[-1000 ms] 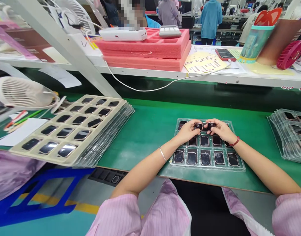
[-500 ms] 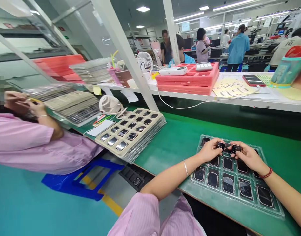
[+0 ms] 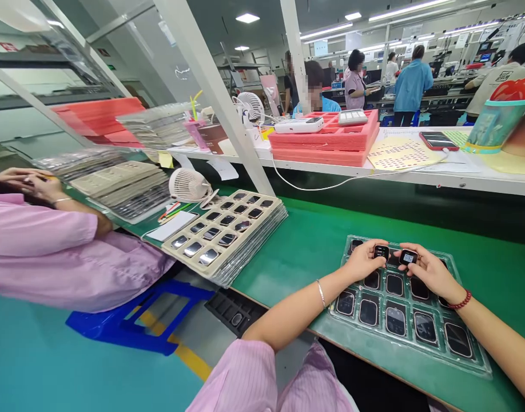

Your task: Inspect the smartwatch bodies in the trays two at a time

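Note:
My left hand [image 3: 365,261] pinches a small square smartwatch body [image 3: 381,252] whose dark screen shows a few pale lines. Close beside it, my right hand [image 3: 434,274] grips a second watch body [image 3: 408,258], its screen lit with a pale patch. Both are held just over the far side of a clear plastic tray [image 3: 481,366]. In the tray's pockets lie several more dark-screened watches, such as one watch [image 3: 395,321] in the near row. My hands and forearms hide part of the far and right pockets.
Left of the tray stands a stack of beige trays [image 3: 228,274] with watches on top. A small fan [image 3: 187,184] sits behind it. Red foam trays [image 3: 322,154], a phone [image 3: 438,140] and a teal cup [image 3: 485,126] occupy the shelf. A co-worker [image 3: 39,246] sits at far left.
The screen of the watch in my right hand now shows a bright patch instead of pale lines. My hands stay over the tray; the whole view has shifted slightly.

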Demonstrator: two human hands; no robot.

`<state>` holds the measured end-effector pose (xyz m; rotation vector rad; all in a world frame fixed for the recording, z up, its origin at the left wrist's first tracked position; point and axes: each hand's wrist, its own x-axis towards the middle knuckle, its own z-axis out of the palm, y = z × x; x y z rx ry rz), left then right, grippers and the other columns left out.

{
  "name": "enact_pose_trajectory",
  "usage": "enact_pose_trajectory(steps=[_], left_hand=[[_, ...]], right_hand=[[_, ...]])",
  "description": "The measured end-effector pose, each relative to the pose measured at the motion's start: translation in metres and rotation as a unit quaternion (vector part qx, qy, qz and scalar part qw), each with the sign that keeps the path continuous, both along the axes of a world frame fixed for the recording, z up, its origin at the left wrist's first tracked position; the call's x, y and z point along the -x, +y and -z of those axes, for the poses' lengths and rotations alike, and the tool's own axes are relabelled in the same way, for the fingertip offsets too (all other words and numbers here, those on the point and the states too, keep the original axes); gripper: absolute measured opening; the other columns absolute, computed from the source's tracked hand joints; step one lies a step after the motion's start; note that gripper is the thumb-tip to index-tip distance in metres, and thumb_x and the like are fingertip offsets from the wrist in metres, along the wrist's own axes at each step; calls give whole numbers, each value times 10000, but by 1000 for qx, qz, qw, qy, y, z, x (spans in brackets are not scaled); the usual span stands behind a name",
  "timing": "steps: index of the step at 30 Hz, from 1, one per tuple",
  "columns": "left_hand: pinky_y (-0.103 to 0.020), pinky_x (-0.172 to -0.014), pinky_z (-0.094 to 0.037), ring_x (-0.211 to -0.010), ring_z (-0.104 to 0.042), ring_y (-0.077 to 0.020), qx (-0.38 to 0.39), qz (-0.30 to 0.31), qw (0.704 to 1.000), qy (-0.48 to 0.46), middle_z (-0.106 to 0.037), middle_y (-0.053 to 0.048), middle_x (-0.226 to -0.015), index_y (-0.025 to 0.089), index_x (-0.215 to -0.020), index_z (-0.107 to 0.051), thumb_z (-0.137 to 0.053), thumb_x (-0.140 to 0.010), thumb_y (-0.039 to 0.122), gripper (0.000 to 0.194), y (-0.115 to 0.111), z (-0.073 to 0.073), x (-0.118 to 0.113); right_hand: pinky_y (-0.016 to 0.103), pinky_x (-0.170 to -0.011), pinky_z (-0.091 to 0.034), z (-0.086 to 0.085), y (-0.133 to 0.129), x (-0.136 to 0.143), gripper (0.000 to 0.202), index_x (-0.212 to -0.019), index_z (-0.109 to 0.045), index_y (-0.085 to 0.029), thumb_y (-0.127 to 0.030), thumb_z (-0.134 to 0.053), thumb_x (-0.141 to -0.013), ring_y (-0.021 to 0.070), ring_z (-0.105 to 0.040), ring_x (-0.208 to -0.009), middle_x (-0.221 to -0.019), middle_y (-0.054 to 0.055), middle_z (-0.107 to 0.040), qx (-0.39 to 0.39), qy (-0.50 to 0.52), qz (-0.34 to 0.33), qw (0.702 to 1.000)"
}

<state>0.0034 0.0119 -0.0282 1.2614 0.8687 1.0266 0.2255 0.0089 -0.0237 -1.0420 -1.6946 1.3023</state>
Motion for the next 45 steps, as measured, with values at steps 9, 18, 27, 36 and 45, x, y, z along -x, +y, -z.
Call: enact_pose_trajectory(steps=[9,18,27,36,45], left_hand=[[-216,-568,-488,-781,-693,-160,-2,44,999,-6,-634,-90,-1080,187,-1428,-492,-686,-813,376,673,5,0,5],[-209,-552,-447,-631,-638,-92,-17,73,997,33,-630,-92,-1068,185,-1364,-492,-723,-802,390,641,-2,-5,6],[-216,-567,-447,-628,-629,-87,-15,77,996,38,-624,-86,-1060,175,-1310,-502,-737,-782,441,636,-1,-4,7],[-238,-612,-481,-639,-614,-85,-11,77,996,37,-620,-74,-1040,180,-1288,-518,-741,-774,452,623,-2,-5,6],[-238,-606,-478,-629,-610,-84,-5,81,996,31,-630,-74,-1035,181,-1274,-525,-749,-769,436,609,-2,-6,5]], right_hand=[[421,-807,-615,-2,6,-3,668,-1380,-549,-231,-556,-709,-819,258,-716,-917,-1164,126,-690,42,33,30,998],[309,-592,-469,0,2,0,523,-1244,-607,-183,-477,-715,-825,145,-496,-593,-689,-6,-564,-1,-29,-22,999],[286,-546,-402,-5,0,4,502,-1196,-623,-175,-482,-718,-810,118,-414,-550,-704,-9,-553,-14,-26,-19,999],[275,-527,-404,-7,-2,6,479,-1199,-630,-178,-463,-707,-820,104,-422,-548,-908,55,-657,-13,-17,-19,1000],[283,-534,-414,-6,0,4,451,-1209,-626,-185,-406,-706,-825,125,-441,-539,-700,-9,-576,-17,-23,-19,999]])
